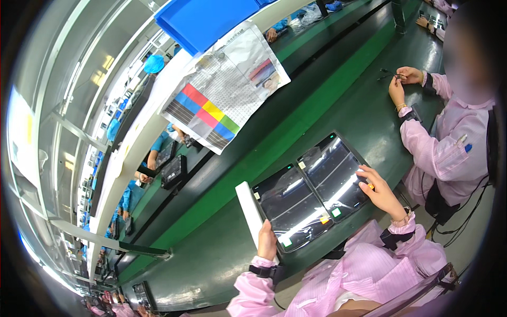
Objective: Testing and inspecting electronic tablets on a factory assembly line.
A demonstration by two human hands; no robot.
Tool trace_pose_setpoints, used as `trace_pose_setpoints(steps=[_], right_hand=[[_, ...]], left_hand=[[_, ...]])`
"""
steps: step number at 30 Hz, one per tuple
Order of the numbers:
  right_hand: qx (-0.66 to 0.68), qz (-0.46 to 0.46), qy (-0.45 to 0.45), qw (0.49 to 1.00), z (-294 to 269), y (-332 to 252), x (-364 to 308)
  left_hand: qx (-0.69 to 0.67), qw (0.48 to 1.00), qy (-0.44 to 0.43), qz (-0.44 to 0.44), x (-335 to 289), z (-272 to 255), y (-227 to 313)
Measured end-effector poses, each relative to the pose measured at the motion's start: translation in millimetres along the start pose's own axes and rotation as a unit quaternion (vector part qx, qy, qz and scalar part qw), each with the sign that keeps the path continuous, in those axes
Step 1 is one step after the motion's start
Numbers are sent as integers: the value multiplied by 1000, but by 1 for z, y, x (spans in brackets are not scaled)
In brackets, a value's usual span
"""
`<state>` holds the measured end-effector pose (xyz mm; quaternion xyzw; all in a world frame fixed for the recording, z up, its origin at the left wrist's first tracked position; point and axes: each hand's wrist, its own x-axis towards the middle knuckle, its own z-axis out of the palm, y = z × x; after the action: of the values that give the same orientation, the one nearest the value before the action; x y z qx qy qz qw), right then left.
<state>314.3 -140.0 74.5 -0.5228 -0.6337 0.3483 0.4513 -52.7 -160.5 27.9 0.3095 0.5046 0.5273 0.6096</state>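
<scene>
Two black tablet-like panels lie side by side on the green bench, a left panel [290,203] and a right panel [335,174]. Glossy, with glare on them, each carries small green and orange stickers. My left hand [268,242] is at the near left edge of the left panel, over the lower end of a long white box-like piece [247,203]. Most of its fingers are hidden, so its grip is unclear. Over the right panel's right edge my right hand [381,194] is open, fingers stretched; an orange sticker [371,186] shows between finger and thumb.
A green-striped bench [211,222] runs diagonally across. Beyond it hang a colour-printed sheet [227,84] and a blue bin [211,21]. At right a co-worker in pink [449,132] handles a thin black cable [390,73]. Blue-sleeved people work across the bench beside black devices [173,171].
</scene>
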Motion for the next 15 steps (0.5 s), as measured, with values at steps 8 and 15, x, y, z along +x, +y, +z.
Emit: trace_pose_setpoints(steps=[8, 15], right_hand=[[-21, -88, -84, 992, 26, -25, 27], [130, -122, -98, 979, 64, -85, 82]], left_hand=[[7, 992, 67, 106, -10, 10, 20], [-68, 983, 47, 167, -43, 38, 65]])
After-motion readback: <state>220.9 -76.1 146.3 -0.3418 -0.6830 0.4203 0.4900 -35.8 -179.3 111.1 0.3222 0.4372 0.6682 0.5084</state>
